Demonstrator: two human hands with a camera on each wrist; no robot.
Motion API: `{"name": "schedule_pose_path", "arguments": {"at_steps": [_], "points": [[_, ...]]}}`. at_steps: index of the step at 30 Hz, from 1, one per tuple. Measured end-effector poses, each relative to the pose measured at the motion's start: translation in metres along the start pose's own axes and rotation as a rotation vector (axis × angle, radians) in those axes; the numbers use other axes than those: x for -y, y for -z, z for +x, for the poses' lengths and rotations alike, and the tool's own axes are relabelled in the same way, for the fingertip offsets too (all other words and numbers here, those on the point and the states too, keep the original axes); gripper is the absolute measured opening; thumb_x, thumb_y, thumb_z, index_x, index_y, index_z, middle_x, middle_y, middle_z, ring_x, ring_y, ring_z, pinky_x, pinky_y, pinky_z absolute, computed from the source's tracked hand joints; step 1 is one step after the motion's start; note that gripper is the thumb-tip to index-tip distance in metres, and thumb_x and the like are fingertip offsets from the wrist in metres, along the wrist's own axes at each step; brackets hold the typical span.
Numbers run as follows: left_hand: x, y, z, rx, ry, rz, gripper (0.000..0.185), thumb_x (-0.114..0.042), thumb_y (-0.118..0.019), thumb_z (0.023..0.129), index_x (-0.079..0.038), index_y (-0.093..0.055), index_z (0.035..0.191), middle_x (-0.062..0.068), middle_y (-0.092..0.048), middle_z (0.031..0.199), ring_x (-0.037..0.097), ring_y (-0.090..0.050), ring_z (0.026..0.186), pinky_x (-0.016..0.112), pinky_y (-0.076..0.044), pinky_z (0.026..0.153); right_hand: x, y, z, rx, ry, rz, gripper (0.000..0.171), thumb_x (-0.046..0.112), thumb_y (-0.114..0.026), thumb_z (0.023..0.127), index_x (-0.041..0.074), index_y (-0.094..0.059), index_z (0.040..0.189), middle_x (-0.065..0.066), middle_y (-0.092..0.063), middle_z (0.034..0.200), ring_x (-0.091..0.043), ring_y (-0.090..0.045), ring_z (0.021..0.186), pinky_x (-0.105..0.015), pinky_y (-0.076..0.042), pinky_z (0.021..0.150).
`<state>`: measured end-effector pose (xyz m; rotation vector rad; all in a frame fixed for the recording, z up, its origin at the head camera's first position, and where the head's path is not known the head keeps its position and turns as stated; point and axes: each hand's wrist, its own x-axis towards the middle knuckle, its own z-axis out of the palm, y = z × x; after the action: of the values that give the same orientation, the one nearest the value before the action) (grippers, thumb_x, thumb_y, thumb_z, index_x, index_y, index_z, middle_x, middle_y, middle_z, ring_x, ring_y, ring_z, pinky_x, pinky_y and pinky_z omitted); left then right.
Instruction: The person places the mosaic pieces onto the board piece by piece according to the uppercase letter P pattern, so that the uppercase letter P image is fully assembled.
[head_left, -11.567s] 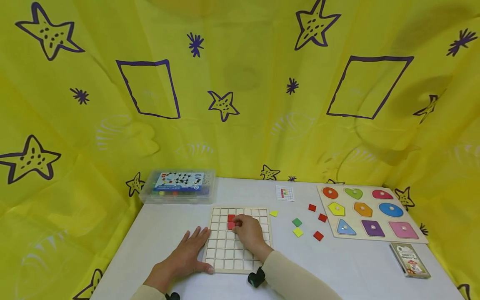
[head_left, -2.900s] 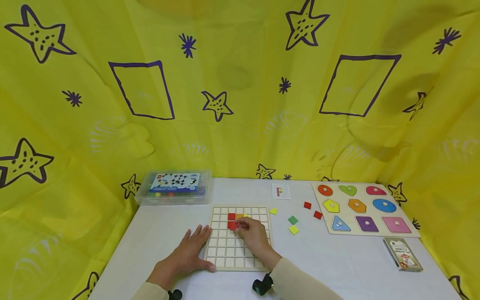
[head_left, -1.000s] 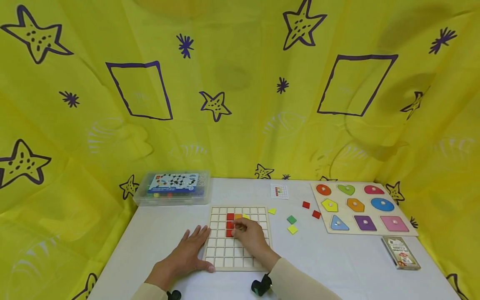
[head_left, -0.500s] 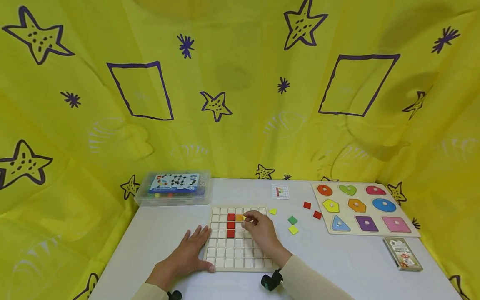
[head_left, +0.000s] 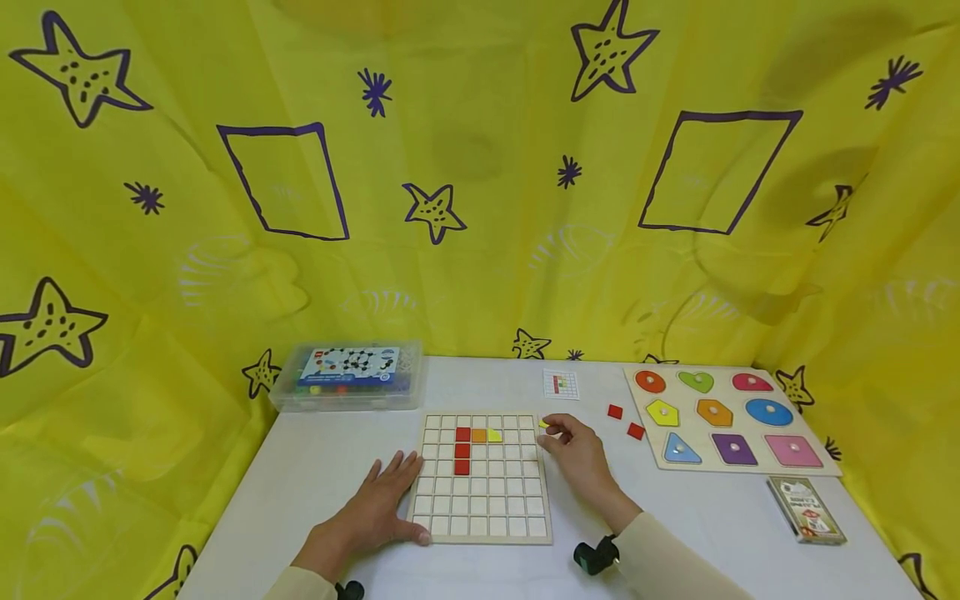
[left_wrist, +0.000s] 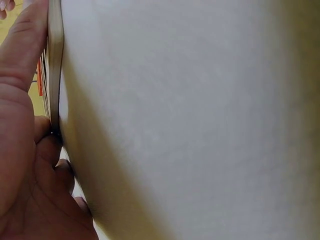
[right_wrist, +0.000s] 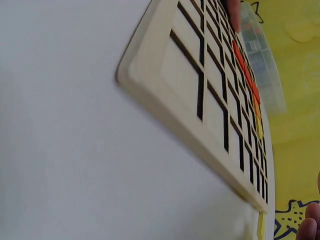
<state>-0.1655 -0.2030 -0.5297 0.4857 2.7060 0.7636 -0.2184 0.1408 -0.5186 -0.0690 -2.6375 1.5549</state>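
R hand (head_left: 583,462) moved to yel pc (head_left: 543,423) beside gridded wood brd (head_left: 477,506).

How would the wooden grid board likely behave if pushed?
The grid board is probably stiff: its straight edge shows no bend. It should slide rather than tip, lying flat on the table. The three red tiles in its cells would likely travel along.

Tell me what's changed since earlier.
One red tile moved left from the table onto the board, making a column of three. The right hand let it go and moved right to a yellow piece. The left hand stayed at the board's left edge.
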Motion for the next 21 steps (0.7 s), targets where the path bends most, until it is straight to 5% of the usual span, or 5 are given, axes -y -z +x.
{"name": "schedule_pose_path", "arguments": {"at_steps": [14, 21], "points": [[-0.001, 0.001, -0.001, 0.004, -0.008, -0.004, 0.123, -0.054, -0.092, 0.071, 0.000, -0.033, 0.164, 0.018, -0.030, 0.172, 0.043, -0.018, 0.162, 0.066, -0.008, 0.131, -0.027, 0.072, 0.029, -0.042, -0.051, -0.129, 0.039, 0.014, -0.071, 0.101, 0.001, -0.065, 0.136, -0.016, -0.067, 0.118, -0.027, -0.055, 0.102, -0.021, -0.047, 0.077], [-0.001, 0.001, 0.000, 0.000, -0.015, 0.002, 0.124, -0.055, -0.092, 0.071, 0.000, -0.033, 0.164, 0.019, -0.030, 0.172, 0.043, -0.018, 0.162, 0.066, -0.009, 0.131, -0.040, 0.105, 0.048, -0.017, -0.059, -0.161, 0.042, 0.013, -0.071, 0.101, -0.004, -0.062, 0.139, -0.024, -0.064, 0.125, -0.028, -0.058, 0.097, -0.017, -0.050, 0.067]]}}
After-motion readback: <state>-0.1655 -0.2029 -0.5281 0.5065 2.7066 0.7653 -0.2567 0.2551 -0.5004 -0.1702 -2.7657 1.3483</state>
